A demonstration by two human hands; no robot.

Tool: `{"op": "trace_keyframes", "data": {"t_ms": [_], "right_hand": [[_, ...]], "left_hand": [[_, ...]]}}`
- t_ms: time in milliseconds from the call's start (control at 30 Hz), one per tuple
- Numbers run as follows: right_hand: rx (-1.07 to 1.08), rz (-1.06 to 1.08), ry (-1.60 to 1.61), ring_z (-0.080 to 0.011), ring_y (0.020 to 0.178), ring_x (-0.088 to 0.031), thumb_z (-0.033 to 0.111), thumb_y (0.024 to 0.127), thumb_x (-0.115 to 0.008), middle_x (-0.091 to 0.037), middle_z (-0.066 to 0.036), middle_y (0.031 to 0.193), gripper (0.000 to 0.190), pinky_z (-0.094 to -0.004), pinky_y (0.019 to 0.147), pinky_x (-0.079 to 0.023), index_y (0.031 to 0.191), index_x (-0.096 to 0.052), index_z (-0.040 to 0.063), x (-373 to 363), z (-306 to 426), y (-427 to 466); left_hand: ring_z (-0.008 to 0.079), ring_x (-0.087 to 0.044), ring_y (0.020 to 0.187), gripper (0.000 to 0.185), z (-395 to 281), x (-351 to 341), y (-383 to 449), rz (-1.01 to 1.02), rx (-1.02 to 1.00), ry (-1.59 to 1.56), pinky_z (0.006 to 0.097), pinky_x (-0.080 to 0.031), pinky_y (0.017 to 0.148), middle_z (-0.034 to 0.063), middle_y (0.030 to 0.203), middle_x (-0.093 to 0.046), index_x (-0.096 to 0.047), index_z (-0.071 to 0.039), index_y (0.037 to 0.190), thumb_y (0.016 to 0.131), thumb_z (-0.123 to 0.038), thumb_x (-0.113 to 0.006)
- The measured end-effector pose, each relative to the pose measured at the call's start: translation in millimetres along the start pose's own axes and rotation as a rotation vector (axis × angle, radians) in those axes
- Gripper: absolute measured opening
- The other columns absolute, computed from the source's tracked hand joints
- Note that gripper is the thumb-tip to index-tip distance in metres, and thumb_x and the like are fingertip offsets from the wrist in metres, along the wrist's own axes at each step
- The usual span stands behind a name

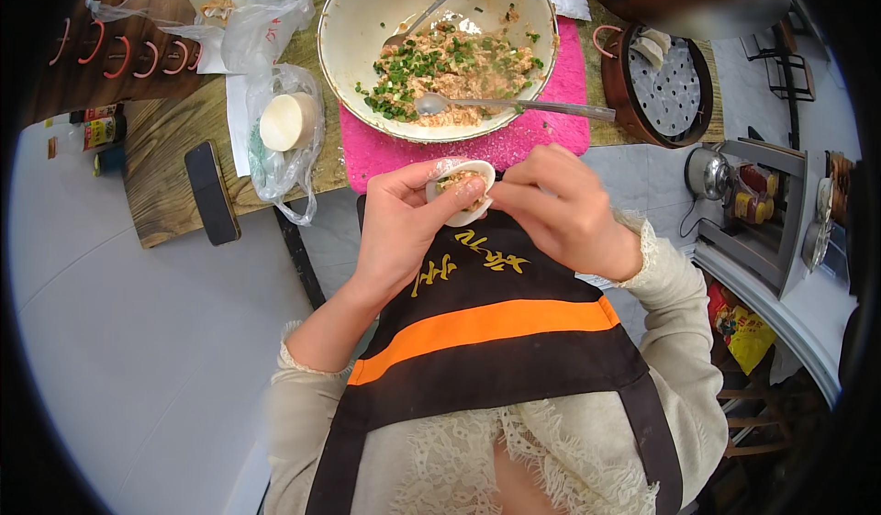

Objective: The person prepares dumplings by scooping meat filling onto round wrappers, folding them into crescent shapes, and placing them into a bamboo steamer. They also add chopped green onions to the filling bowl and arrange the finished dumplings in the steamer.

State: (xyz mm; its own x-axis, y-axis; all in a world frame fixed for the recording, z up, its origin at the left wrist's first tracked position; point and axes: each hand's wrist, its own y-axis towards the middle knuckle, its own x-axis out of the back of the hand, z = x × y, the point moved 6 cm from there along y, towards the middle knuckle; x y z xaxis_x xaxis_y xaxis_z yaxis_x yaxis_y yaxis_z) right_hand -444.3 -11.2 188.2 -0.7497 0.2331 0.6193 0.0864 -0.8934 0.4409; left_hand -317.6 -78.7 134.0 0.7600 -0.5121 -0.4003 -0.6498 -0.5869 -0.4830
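My left hand (406, 219) cradles a round dumpling wrapper (462, 217) with filling in it, the thumb resting on the filling. My right hand (564, 208) pinches the wrapper's right edge between its fingertips. Beyond both hands, an enamel bowl (344, 95) of minced filling (454, 74) with chopped green onion sits on a pink cloth (564, 129). One metal spoon (537, 107) lies across the bowl's near rim, and another spoon (440, 4) leans at the far side. To the left, a stack of round wrappers (285, 124) rests in a clear plastic bag (306, 171).
A smartphone (212, 191) lies near the left edge of the wooden table (162, 143). At the right, a round steamer (703, 119) with a perforated liner holds dumplings (650, 48). More plastic bags (275, 26) lie at the upper left. An electric kettle (707, 173) stands farther right.
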Motion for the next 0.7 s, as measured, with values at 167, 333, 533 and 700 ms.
{"op": "trace_keyframes", "data": {"t_ms": [167, 333, 533, 700], "right_hand": [[-0.038, -0.127, 0.004, -0.0252, 0.063, -0.053, -0.003, 0.062, -0.071, -0.057, -0.009, 0.077, 0.026, -0.0345, 0.056, -0.042, 0.086, -0.062, -0.001, 0.5, 2.9, 0.0], [-0.082, -0.168, 0.064, -0.0253, 0.062, -0.054, -0.003, 0.062, -0.072, -0.058, -0.01, 0.074, 0.022, -0.0329, 0.054, -0.044, 0.082, -0.062, -0.003, 4.1, 0.7, 0.3], [-0.095, -0.186, 0.06, -0.0247, 0.062, -0.056, -0.003, 0.062, -0.072, -0.059, -0.011, 0.074, 0.023, -0.0314, 0.054, -0.045, 0.083, -0.063, -0.003, 4.6, 1.1, 2.4], [-0.038, -0.136, 0.081, -0.0244, 0.063, -0.056, -0.004, 0.062, -0.072, -0.059, -0.011, 0.076, 0.025, -0.0316, 0.055, -0.045, 0.085, -0.063, -0.003, 5.6, 1.8, 4.3]], "left_hand": [[0.0109, -0.063, 0.082, 0.024, -2.8, -3.5, 1.0, 0.053, -0.009, 0.061, 0.0231, -0.052, 0.073, 0.0095, 0.095, -0.065, -0.06, 0.006, 0.105, 0.082, -0.002, -0.064], [0.0134, -0.063, 0.086, 0.028, -6.8, 2.6, 0.4, 0.039, 0.105, -0.063, 0.0258, -0.052, 0.076, 0.0104, 0.098, -0.064, -0.055, 0.006, 0.111, 0.083, 0.001, -0.061], [0.0085, -0.059, 0.088, 0.029, -14.5, -6.0, -1.4, 0.059, -0.135, 0.211, 0.0223, -0.051, 0.077, 0.0094, 0.101, -0.064, -0.057, 0.006, 0.115, 0.087, 0.0, -0.058], [0.01, -0.059, 0.091, 0.026, -14.0, -8.3, 0.5, 0.135, -0.068, 0.211, 0.0222, -0.05, 0.078, 0.0082, 0.103, -0.063, -0.059, 0.005, 0.112, 0.087, 0.002, -0.056]]}}
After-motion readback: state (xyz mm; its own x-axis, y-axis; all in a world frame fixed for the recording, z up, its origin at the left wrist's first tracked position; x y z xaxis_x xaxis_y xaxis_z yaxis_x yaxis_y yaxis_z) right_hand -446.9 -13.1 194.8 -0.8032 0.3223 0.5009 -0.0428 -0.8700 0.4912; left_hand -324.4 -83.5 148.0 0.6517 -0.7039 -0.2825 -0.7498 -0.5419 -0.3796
